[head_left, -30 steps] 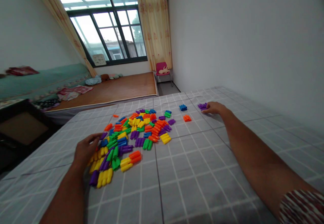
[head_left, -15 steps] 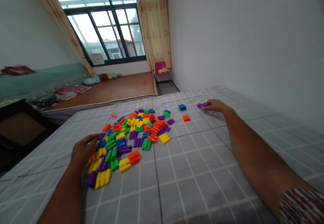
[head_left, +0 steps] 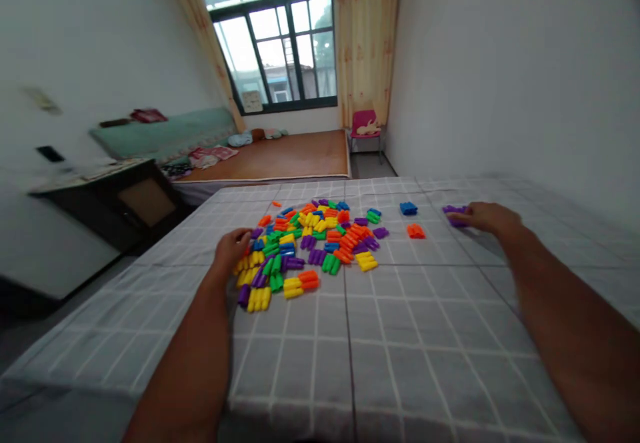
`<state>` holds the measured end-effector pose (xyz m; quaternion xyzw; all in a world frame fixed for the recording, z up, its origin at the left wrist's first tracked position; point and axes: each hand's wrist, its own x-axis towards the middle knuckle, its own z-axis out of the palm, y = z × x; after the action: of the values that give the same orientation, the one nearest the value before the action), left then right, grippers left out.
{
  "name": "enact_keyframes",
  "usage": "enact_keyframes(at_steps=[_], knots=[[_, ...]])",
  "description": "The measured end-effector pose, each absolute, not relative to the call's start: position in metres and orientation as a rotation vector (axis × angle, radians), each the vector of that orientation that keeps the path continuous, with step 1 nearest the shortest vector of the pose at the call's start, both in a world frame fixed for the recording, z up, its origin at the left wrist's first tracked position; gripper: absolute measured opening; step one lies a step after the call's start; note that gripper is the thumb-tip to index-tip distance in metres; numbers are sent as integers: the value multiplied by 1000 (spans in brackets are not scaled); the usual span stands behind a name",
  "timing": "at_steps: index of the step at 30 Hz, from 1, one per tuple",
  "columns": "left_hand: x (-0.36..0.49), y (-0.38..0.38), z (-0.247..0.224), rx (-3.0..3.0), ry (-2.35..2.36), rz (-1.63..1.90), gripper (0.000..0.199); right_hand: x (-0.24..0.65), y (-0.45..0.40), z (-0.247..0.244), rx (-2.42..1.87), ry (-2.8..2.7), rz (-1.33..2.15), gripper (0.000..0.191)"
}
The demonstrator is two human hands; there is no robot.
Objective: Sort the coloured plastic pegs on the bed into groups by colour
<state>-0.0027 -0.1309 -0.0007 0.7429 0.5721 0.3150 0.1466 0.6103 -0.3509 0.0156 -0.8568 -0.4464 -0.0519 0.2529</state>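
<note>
My right hand (head_left: 490,218) pinches a purple block (head_left: 456,215) at the right of the cloth-covered surface. Just left of it lie a blue block (head_left: 408,209) and an orange block (head_left: 416,231), apart from each other. My left hand (head_left: 233,251) rests at the left edge of a spread pile of ribbed plastic blocks (head_left: 320,256) in yellow, green, purple, orange and blue. Its fingers are curled together, with a bit of red-orange showing beneath them; what they hold, if anything, is hidden. A yellow-and-orange joined piece (head_left: 301,283) lies at the pile's near side.
A grey checked cloth (head_left: 415,343) covers the surface. Behind it stands a low bed with a brown mat (head_left: 295,153), and a pink chair (head_left: 363,124) is by the curtain. A dark cabinet (head_left: 145,203) stands at the left. White wall (head_left: 520,76) borders the right side.
The view has swung left, so everything appears farther right and more of the cabinet shows. My right hand stays on the purple block, and my left hand stays at the pile's left edge.
</note>
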Motion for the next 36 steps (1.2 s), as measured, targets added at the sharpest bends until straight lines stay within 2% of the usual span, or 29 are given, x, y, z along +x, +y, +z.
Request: enact_keyframes(at_steps=[2,4,8,12,18,21,24,27,32,36], knots=[[-5,-129,-6,2120,1707,793,45,617,-336,20,-2611,-1216,7,41],[-3,-128,-11,2112,1672,740,49,613,-322,24,-2657,-1333,7,33],[20,-134,-17,2067,1285,898,56,548,-304,31,-2278,-1767,-159,24],[43,-141,-13,1844,956,1068,61,438,-287,41,-1893,-2187,22,23],[40,-137,-19,1643,1105,1268,55,292,-263,45,-1297,-2515,183,17],[38,-137,-23,1700,1163,1266,48,241,-253,34,-924,-2600,165,26],[40,-140,-22,1813,1152,1211,44,218,-241,20,-756,-2669,191,30],[42,-142,-20,1919,1152,1133,44,226,-225,14,-880,-2590,229,29],[47,-144,-18,2069,1199,1048,45,268,-205,22,-1419,-2334,153,26],[47,-145,-15,2263,1179,979,37,289,-202,25,-1633,-2302,47,25]])
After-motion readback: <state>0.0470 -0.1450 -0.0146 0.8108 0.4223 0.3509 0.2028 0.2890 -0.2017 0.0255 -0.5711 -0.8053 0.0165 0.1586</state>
